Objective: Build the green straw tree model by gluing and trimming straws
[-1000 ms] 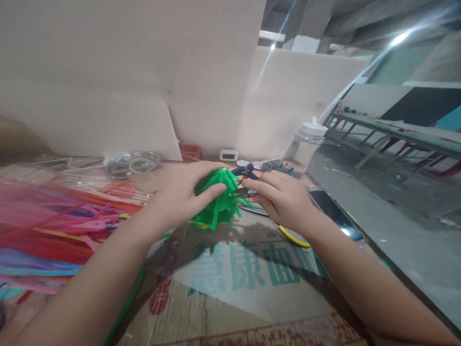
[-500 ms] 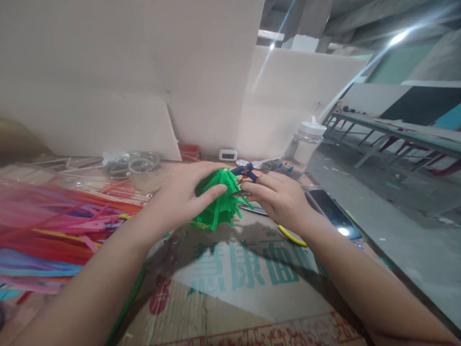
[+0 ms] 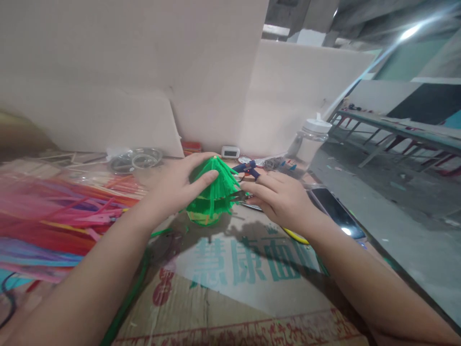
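Observation:
A green cone of pipe cleaners [image 3: 213, 192] stands upright on the flattened cardboard [image 3: 230, 283]. My left hand [image 3: 175, 187] wraps round the cone's left side, thumb near its tip. My right hand [image 3: 281, 199] is closed on small metal snips [image 3: 239, 196], whose blades touch the cone's right lower fringe. A blue hot-glue gun [image 3: 247, 168] lies just behind the cone.
A heap of coloured pipe cleaners [image 3: 54, 216] fills the left. Clear plastic lids [image 3: 135, 159], a small white clock [image 3: 229, 152] and a white-capped jar [image 3: 309, 139] stand by the white back boards. A phone [image 3: 333, 211] lies right of my wrist, with a yellow wire [image 3: 297, 236] below it.
The cone has been tipped from leaning to upright under my left hand. My right hand has closed in with the snips against its right edge. The view has shifted slightly.

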Demonstrator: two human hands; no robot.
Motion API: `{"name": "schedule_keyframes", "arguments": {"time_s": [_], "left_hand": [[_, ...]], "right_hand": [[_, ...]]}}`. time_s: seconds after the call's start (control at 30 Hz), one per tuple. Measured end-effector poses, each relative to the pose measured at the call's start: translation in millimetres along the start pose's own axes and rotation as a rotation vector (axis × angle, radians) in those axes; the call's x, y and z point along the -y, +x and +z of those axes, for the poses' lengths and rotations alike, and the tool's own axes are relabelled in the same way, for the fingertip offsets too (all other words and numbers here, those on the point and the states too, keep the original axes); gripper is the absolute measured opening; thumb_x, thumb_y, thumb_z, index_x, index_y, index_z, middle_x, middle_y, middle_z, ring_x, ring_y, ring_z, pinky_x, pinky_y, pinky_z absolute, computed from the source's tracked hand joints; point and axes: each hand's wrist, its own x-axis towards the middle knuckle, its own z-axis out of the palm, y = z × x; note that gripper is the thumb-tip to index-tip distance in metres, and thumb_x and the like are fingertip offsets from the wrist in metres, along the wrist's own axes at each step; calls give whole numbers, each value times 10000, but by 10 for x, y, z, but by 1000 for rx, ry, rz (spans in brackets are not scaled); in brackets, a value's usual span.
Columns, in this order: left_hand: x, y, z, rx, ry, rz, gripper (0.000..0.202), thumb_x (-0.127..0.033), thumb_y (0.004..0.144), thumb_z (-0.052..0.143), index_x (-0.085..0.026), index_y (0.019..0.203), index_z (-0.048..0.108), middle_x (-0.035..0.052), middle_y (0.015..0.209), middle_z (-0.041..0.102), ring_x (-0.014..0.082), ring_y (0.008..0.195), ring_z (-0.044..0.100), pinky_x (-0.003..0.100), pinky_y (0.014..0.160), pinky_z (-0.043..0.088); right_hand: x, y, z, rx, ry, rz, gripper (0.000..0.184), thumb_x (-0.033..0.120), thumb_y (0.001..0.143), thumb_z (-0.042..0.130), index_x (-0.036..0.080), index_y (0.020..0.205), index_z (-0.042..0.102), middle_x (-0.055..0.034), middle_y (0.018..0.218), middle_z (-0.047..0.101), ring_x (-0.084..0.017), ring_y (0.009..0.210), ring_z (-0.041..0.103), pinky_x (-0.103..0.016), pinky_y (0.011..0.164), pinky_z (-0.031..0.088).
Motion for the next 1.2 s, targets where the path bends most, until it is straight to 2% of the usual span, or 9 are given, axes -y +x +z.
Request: {"name": "schedule_keyframes", "arguments": {"time_s": [0.17, 0.37, 0.77, 0.9, 1.03, 1.2], "left_hand": [[-34, 7, 8, -4, 1, -16, 487, -509, 943, 487, -215, 1323, 567, 74, 1333, 634, 253, 1216, 587, 410, 1058, 443], [-50, -8, 16, -1, 12, 15, 463, -490, 950, 502, -233, 1330, 562, 55, 1331, 634, 238, 1207, 587, 399, 1069, 432], [-53, -3, 6, 12, 10, 5, 477, -496, 944, 501, -222, 1330, 560, 72, 1348, 621, 259, 1226, 573, 434, 1087, 415], [-33, 0, 10, 14, 0, 16, 478, -497, 944, 501, -216, 1326, 565, 74, 1340, 626, 257, 1219, 577, 429, 1080, 419], [-3, -1, 3, 7, -23, -4, 484, -504, 941, 508, -219, 1328, 568, 66, 1327, 637, 253, 1205, 588, 416, 1069, 428], [6, -2, 13, 9, -27, 20, 458, -484, 942, 521, -223, 1315, 573, 56, 1312, 644, 243, 1191, 595, 399, 1056, 438]], "right_hand": [[-2, -25, 70, 21, -32, -2, 258, 333, 977, 547, 169, 1128, 677, -72, 873, 685, -199, 820, 571, -332, 745, 420], [12, -35, 131, 39, -68, -5, 240, 332, 992, 523, 190, 1111, 677, -57, 904, 697, -192, 827, 562, -328, 729, 414], [-30, -61, 146, -5, -75, -46, 202, 287, 982, 549, 201, 1110, 680, -47, 882, 703, -179, 824, 575, -321, 743, 418], [-34, -38, 105, -9, -23, -48, 237, 330, 990, 531, 177, 1099, 676, -57, 866, 696, -180, 798, 574, -318, 738, 432], [-44, -15, 62, -73, -13, -59, 260, 334, 997, 508, 151, 1060, 682, -74, 848, 687, -185, 764, 567, -328, 739, 445], [-13, -38, 119, -23, -66, -63, 214, 302, 979, 542, 178, 1083, 683, -42, 777, 652, -193, 746, 548, -335, 706, 421]]}}
